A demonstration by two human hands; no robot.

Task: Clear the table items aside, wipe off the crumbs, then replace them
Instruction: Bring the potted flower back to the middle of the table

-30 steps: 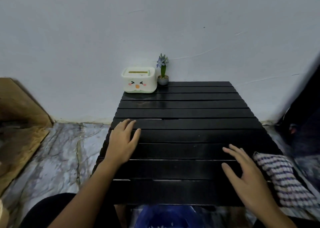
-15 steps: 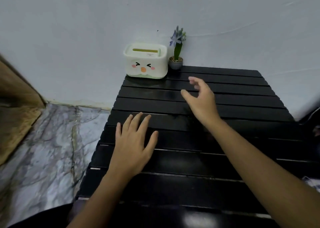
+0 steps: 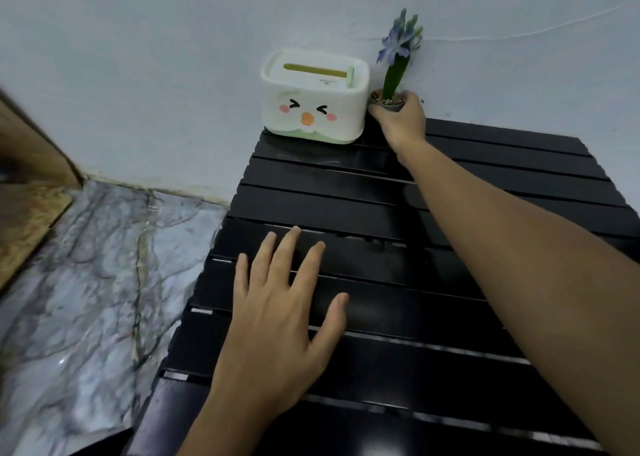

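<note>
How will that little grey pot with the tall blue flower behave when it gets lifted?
Probably light: the small grey flower pot fits within the right hand. Likely top-heavy, since the tall stem rises well above its narrow base, so it may tip if tilted. The bloom looks delicate.

The right hand is wrapped around the small pot of a blue flower at the far edge of the black slatted table, just beside the white tissue box. The left hand lies flat, fingers spread, on the slats.
</note>
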